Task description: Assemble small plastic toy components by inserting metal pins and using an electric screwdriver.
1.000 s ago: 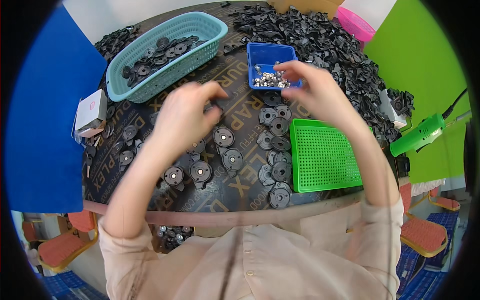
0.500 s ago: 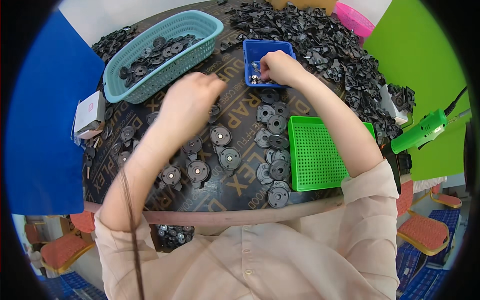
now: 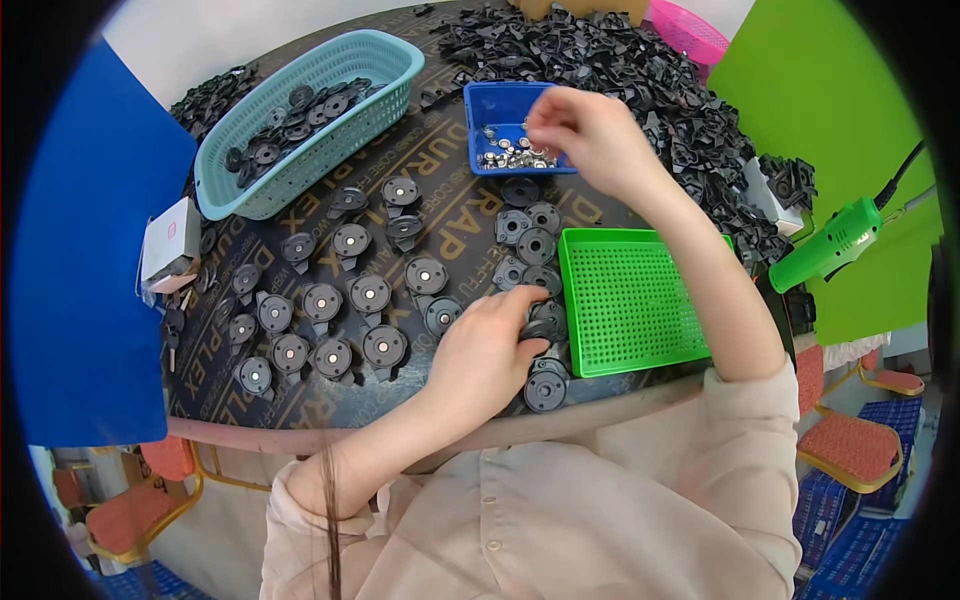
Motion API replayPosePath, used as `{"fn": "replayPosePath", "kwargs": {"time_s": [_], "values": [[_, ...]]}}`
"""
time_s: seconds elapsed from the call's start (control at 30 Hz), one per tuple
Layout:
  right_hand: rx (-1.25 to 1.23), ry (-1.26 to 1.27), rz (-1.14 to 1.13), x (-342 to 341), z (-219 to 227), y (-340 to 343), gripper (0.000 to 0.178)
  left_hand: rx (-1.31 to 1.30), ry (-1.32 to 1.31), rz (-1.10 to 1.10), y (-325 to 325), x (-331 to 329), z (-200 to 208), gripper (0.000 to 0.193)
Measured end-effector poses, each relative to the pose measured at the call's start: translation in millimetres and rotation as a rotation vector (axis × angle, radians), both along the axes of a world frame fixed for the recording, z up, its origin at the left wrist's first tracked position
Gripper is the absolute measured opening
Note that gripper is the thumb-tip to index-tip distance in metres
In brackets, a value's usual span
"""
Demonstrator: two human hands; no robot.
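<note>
My left hand point(image 3: 482, 348) reaches across to the column of loose round parts, its fingers and thumb around a dark round disc point(image 3: 546, 318). Above and below it in that column lie more grey-black discs, one of them a disc with a square centre point(image 3: 546, 388). My right hand point(image 3: 596, 140) is over the near right corner of a small blue box point(image 3: 472, 122), fingers pinched together; whatever is between them is too small to make out. Small shiny metal pieces point(image 3: 508, 158) lie on the box's floor. Left of my hands stand rows of black discs with bright metal centres point(image 3: 384, 346).
A teal basket point(image 3: 330, 165) of black discs stands at the far left. Right of the column sits a green perforated tray point(image 3: 635, 300), with a green electric screwdriver point(image 3: 825, 245) beyond it. Black parts are heaped point(image 3: 600, 50) along the back right. A white box point(image 3: 172, 240) stands left.
My left hand has moved right and nearer, from above the rows to the disc column, and closed on a disc. My right hand has lifted slightly from the metal pieces in the blue box.
</note>
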State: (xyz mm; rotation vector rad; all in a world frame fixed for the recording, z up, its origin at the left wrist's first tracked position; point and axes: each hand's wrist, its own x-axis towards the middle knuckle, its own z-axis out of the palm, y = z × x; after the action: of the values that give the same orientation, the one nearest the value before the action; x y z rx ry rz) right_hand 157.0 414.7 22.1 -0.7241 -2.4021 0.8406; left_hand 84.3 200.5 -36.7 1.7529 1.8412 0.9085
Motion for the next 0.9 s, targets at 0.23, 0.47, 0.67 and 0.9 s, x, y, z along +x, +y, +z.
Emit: {"fn": "replayPosePath", "kwargs": {"time_s": [0.23,0.47,0.67,0.9], "values": [[-0.296,0.104,0.135,70.4,5.5,-116.9,0.007,-0.237,-1.513,0.203,-14.9,-7.7,1.3,0.019],[-0.371,0.122,0.067,78.0,-24.5,-128.3,0.011,-0.214,-1.862,0.273,-29.6,2.9,-5.5,0.017],[-0.505,0.125,0.131,76.4,-33.9,-124.0,0.013,-0.359,-1.605,0.301,-29.4,4.2,5.5,0.023],[0.131,-0.083,-0.165,66.0,-29.6,-36.8,0.021,-0.308,-1.594,0.336,-43.9,-1.2,-0.7,0.022]]}}
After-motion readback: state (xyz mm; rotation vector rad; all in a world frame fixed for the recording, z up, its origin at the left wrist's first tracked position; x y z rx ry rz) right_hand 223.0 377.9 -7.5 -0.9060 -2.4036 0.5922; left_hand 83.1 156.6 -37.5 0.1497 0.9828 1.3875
